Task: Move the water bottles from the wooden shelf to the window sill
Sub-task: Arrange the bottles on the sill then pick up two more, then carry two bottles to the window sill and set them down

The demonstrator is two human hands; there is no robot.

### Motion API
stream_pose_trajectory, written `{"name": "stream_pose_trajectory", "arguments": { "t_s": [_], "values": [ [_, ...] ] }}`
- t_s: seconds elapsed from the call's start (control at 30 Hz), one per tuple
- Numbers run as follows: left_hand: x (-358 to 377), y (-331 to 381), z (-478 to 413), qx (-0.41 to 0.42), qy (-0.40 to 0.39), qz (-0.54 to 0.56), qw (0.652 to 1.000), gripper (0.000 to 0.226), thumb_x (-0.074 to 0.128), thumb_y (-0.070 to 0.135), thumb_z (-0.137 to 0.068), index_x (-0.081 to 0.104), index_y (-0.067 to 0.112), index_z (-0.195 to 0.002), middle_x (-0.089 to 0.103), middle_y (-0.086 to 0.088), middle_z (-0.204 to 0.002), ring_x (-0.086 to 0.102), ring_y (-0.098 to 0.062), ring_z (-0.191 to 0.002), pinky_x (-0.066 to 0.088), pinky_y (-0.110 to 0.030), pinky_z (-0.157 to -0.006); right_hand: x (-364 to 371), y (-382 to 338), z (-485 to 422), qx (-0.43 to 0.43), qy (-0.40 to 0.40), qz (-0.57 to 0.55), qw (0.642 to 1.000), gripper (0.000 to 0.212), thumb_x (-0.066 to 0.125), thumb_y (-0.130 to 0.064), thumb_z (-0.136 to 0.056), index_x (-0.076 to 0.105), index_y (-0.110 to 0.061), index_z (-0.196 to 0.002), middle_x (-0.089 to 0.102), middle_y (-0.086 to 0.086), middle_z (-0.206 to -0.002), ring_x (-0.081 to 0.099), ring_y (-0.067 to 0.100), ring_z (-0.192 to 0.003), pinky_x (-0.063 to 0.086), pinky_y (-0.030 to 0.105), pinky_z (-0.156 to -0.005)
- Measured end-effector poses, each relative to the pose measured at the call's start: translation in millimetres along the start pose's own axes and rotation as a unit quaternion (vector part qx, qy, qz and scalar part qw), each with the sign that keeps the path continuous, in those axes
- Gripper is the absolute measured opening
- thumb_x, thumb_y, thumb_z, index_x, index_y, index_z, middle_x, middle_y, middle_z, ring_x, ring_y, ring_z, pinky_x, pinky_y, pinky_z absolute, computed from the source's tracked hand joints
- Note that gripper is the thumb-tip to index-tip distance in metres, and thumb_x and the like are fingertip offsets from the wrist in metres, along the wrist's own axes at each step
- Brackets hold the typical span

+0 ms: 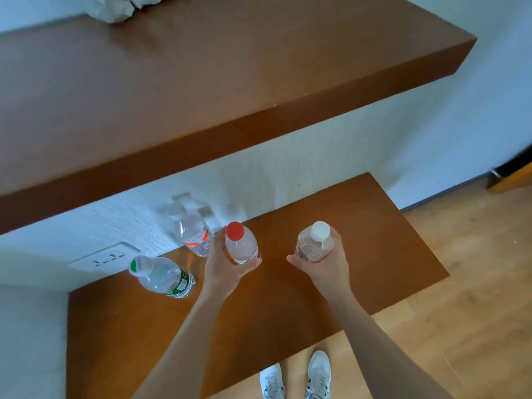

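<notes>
Fingers of the left hand (227,272) curl round the upright red-capped bottle (241,247); the right hand (325,269) grips the white-capped bottle (313,244). On the wooden shelf (374,240), the green-capped bottle (162,276) and orange-labelled bottle (192,233) stand leftward, nearer the left hand.

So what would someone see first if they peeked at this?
Over the wooden shelf, the left hand grips a red-capped bottle and the right hand grips a white-capped bottle, side by side. A green-labelled bottle and an orange-labelled bottle sit near the wall, to their left.
</notes>
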State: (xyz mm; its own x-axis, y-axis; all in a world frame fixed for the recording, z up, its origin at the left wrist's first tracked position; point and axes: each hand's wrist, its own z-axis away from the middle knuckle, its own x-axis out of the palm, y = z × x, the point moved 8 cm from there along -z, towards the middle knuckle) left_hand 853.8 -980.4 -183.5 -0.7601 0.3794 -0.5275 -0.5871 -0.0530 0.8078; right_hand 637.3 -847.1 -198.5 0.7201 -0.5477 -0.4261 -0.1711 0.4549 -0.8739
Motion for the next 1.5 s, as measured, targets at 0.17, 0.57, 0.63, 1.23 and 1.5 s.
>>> {"name": "stream_pose_trajectory", "arguments": {
  "t_s": [0.17, 0.57, 0.63, 1.23, 1.5],
  "values": [
    [4, 9, -7, 0.000, -0.003, 0.038, 0.999, 0.096, 0.083, 0.061, -0.049, 0.047, 0.026, -0.130, 0.061, 0.003, -0.117, 0.058, -0.020, -0.111, 0.056, -0.047, -0.093, 2, -6, -6, -0.011, 0.016, 0.015, 1.000, 0.084, 0.091, -0.045, -0.066, 0.045, -0.028, -0.133, 0.060, -0.008, -0.121, 0.060, 0.012, -0.111, 0.051, 0.023, -0.092],
    [-7, 72, 26, 0.089, -0.017, 0.081, 0.993, 0.064, 0.088, 0.038, -0.065, 0.055, 0.022, -0.119, 0.067, 0.003, -0.103, 0.066, -0.012, -0.097, 0.059, -0.026, -0.080, -43, -55, 27, -0.059, 0.066, -0.022, 0.996, 0.073, 0.083, -0.055, -0.066, 0.045, -0.034, -0.124, 0.058, -0.021, -0.106, 0.062, 0.008, -0.101, 0.050, 0.018, -0.085],
    [-10, 88, 40, 0.108, -0.007, 0.086, 0.990, 0.064, 0.088, 0.031, -0.069, 0.053, 0.025, -0.122, 0.066, 0.006, -0.106, 0.066, -0.011, -0.099, 0.056, -0.020, -0.078, -57, -76, 37, -0.077, 0.072, -0.030, 0.994, 0.073, 0.078, -0.060, -0.062, 0.044, -0.036, -0.122, 0.053, -0.029, -0.104, 0.060, 0.001, -0.098, 0.042, 0.010, -0.079],
    [27, 177, 112, 0.185, -0.058, 0.078, 0.978, 0.067, 0.085, 0.031, -0.072, 0.040, 0.038, -0.121, 0.048, 0.028, -0.102, 0.054, 0.000, -0.088, 0.041, -0.013, -0.078, -158, -95, 108, -0.091, 0.151, -0.118, 0.977, 0.062, 0.085, -0.049, -0.070, 0.046, -0.048, -0.119, 0.059, -0.025, -0.114, 0.062, 0.003, -0.107, 0.045, 0.007, -0.080],
    [132, 241, 159, 0.238, -0.187, 0.103, 0.947, 0.070, 0.081, 0.043, -0.067, 0.044, 0.039, -0.126, 0.056, 0.025, -0.109, 0.059, -0.005, -0.099, 0.048, -0.016, -0.080, -270, -61, 131, -0.080, 0.237, -0.085, 0.964, 0.079, 0.079, -0.071, -0.061, 0.049, -0.040, -0.127, 0.060, -0.023, -0.118, 0.062, 0.007, -0.111, 0.054, 0.031, -0.098]
  ]
}}
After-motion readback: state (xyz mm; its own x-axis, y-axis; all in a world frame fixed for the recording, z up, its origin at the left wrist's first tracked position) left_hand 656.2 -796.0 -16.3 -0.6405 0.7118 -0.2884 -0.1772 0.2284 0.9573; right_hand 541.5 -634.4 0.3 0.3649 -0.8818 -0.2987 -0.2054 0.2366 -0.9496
